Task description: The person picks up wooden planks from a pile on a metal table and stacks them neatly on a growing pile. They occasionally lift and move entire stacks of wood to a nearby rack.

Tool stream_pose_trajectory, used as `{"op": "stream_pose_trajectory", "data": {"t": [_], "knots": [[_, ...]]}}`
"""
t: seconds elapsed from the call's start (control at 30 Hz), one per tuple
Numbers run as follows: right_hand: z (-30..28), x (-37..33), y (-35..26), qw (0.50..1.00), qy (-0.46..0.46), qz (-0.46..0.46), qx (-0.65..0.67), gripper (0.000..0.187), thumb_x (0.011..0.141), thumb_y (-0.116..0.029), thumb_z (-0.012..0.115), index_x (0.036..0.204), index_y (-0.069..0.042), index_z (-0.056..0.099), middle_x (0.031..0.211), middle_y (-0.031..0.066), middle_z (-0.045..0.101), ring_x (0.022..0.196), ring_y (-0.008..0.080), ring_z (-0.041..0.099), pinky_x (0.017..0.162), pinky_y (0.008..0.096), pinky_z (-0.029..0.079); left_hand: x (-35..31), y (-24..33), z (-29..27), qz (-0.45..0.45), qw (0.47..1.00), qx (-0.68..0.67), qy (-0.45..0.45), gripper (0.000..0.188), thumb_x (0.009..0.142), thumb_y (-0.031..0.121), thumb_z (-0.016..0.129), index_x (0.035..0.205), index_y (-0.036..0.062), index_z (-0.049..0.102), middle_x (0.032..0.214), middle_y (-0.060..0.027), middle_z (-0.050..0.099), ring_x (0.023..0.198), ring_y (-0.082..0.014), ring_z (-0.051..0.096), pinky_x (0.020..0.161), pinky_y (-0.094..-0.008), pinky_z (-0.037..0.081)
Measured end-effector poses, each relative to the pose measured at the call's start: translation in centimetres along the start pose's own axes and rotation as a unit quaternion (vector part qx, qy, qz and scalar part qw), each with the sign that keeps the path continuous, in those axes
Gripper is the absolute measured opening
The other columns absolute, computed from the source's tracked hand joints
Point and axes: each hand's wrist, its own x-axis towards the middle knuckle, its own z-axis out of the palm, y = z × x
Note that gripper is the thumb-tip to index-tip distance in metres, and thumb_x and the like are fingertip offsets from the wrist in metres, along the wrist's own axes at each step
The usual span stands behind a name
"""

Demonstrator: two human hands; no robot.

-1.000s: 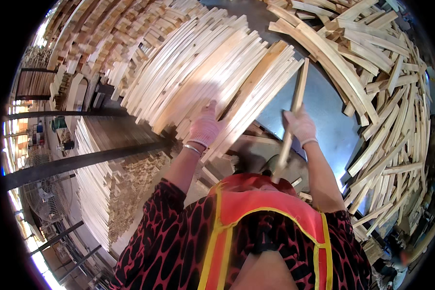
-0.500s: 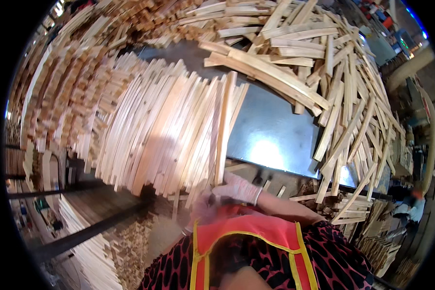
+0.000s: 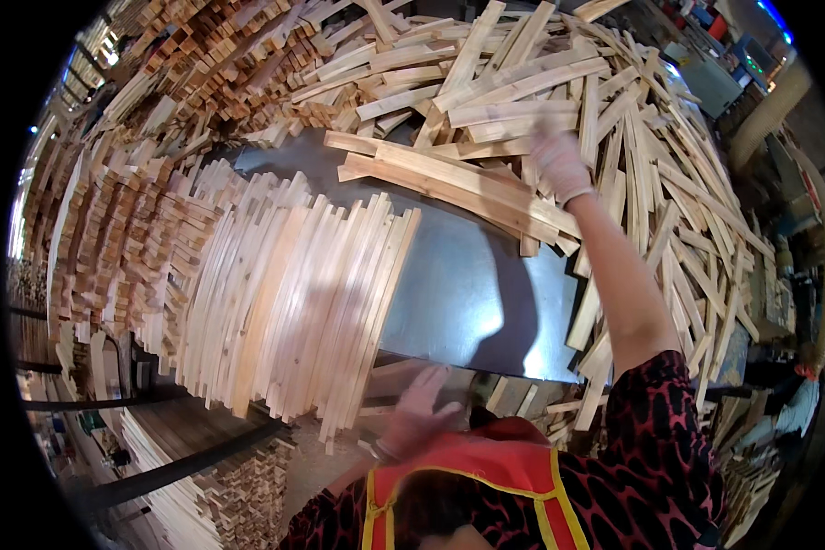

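Note:
My right hand (image 3: 559, 163), in a pale glove, is stretched far out over the loose wooden strips (image 3: 527, 119) heaped at the back right. Motion smears its fingers, and I cannot make out whether it grips any strip. Close to my body, at the table's near edge, my left hand (image 3: 419, 417) is also gloved, its fingers extended and nothing in them. Just to its left is a row of wooden strips (image 3: 289, 302) lying side by side, with uneven ends.
A shiny metal tabletop (image 3: 445, 289) shows between the row and the heap. Stacked strips (image 3: 119, 247) rise at the left, more at the back. A dark metal bar (image 3: 183, 458) crosses the lower left, above another wood stack. A thick hose (image 3: 770, 115) hangs at the right.
My right hand has gone from near my body out to the heap. The strip held at the row's right end has left my hands. My left hand has opened.

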Motion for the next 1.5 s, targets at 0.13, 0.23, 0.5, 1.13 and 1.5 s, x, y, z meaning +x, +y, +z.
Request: {"op": "stream_pose_trajectory", "data": {"t": [0.13,0.23,0.5,1.13,1.5], "knots": [[5.1,-5.0,-5.2,0.959,-0.263,-0.014,-0.101,0.054,0.088,-0.033,0.068,0.133,-0.005,0.062,0.129,0.021,0.071,0.116,0.0373,0.071,0.096,0.047,0.058,0.7,1.6,1.7,-0.069,0.997,-0.003,-0.035,0.079,0.088,0.038,0.077,0.153,0.0025,0.051,0.155,-0.0259,0.052,0.142,-0.0434,0.05,0.119,-0.0482,0.042],[4.4,-4.9,-5.0,0.924,-0.368,-0.007,-0.103,0.062,0.084,-0.039,0.071,0.135,-0.004,0.063,0.125,0.0221,0.073,0.114,0.0405,0.071,0.097,0.0483,0.057,2.3,1.2,1.1,-0.106,0.993,0.036,-0.037,0.076,0.089,0.041,0.074,0.152,0.004,0.053,0.156,-0.0257,0.051,0.143,-0.0431,0.05,0.119,-0.049,0.041],[-3.2,-22.2,-12.2,0.852,-0.357,0.237,0.301,0.075,0.08,-0.03,0.082,0.144,-0.002,0.056,0.11,0.0218,0.07,0.1,0.0334,0.068,0.088,0.0451,0.055,7.0,-1.4,2.2,-0.023,0.966,-0.188,0.177,0.092,0.091,0.022,0.078,0.165,-0.0002,0.03,0.146,-0.0239,0.059,0.135,-0.0289,0.058,0.111,-0.0423,0.049],[8.2,-32.2,-20.2,0.817,-0.442,0.236,0.286,0.066,0.1,-0.036,0.057,0.154,-0.002,0.038,0.115,0.037,0.069,0.112,0.0527,0.066,0.098,0.0548,0.052,4.3,-5.9,-2.8,-0.134,0.96,0.211,0.131,0.059,0.097,0.04,0.067,0.139,-0.0014,0.061,0.112,-0.0239,0.069,0.107,-0.0398,0.069,0.092,-0.0503,0.055],[6.3,-14.0,-13.2,0.966,-0.235,-0.003,-0.111,0.073,0.081,-0.028,0.077,0.146,-0.008,0.05,0.143,0.0169,0.055,0.135,0.0356,0.051,0.112,0.0472,0.044,7.5,-7.0,-3.4,-0.113,0.873,0.46,0.118,0.08,0.084,0.035,0.076,0.152,0.0041,0.046,0.135,-0.0167,0.06,0.128,-0.0358,0.057,0.106,-0.0509,0.045]]}}
